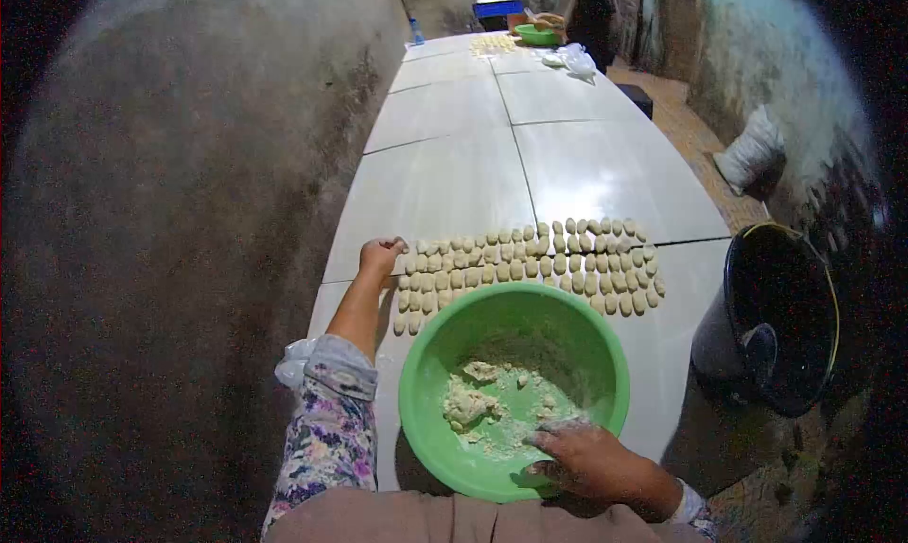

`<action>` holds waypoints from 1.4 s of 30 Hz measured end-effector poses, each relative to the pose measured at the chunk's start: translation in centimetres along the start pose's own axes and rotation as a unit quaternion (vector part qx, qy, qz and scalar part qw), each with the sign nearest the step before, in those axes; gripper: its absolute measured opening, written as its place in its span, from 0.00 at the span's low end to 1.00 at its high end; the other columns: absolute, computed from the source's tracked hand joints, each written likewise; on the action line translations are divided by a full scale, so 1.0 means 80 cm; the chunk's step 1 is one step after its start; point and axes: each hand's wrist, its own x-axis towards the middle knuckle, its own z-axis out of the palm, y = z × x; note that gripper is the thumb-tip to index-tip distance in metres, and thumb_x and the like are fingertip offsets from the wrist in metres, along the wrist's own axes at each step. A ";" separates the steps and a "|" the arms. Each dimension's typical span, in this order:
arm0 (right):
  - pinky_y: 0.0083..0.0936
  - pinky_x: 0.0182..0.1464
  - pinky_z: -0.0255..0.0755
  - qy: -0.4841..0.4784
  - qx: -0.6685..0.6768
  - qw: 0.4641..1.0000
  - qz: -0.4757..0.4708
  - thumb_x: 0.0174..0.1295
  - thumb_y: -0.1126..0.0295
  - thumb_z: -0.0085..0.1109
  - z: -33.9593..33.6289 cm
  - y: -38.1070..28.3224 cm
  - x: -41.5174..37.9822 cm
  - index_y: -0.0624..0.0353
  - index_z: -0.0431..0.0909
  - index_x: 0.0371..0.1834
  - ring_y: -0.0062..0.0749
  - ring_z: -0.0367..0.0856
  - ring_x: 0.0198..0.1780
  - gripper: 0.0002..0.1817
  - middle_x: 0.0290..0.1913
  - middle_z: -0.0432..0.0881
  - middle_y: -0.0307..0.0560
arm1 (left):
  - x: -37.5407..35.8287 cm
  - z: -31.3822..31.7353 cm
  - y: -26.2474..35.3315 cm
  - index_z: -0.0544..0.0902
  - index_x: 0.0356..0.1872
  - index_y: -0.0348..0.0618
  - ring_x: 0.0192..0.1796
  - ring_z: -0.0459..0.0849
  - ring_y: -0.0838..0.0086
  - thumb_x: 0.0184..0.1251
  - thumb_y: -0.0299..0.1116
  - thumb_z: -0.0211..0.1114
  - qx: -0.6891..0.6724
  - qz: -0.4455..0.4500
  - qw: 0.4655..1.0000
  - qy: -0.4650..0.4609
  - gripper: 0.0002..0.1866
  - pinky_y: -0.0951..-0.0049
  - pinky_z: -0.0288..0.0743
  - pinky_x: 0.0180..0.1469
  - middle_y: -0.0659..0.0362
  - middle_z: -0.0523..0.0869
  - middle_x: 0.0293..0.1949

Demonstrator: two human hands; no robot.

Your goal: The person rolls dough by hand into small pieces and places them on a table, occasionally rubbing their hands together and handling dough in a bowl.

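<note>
Small oval dough pieces (515,252) lie in several rows across the white tiled table (445,179). My left hand (382,256) is at the left end of the back row, fingers closed at a dough piece. In front of the rows stands a green basin (615,354) with crumbly dough (468,401) and loose flour inside. My right hand (572,453) reaches over the basin's lower right rim, its floury fingers spread and bent down toward the crumbs; nothing shows between them.
A black bucket (714,340) stands on the floor at the right. At the table's far end are a green bowl (537,37), a blue crate (497,9), plastic bags (577,61), more small pieces (492,44) and a person (591,27). A wall (236,165) runs along the left.
</note>
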 end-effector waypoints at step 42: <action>0.45 0.40 0.73 -0.049 -0.177 0.983 -0.001 0.58 0.71 0.48 0.013 0.017 0.128 0.61 0.70 0.43 0.56 0.78 0.41 0.11 0.38 0.77 0.60 | -0.381 -0.029 0.106 0.78 0.50 0.52 0.60 0.69 0.58 0.49 0.21 0.56 0.034 0.248 0.967 -0.046 0.23 0.55 0.62 0.60 0.54 0.74 0.56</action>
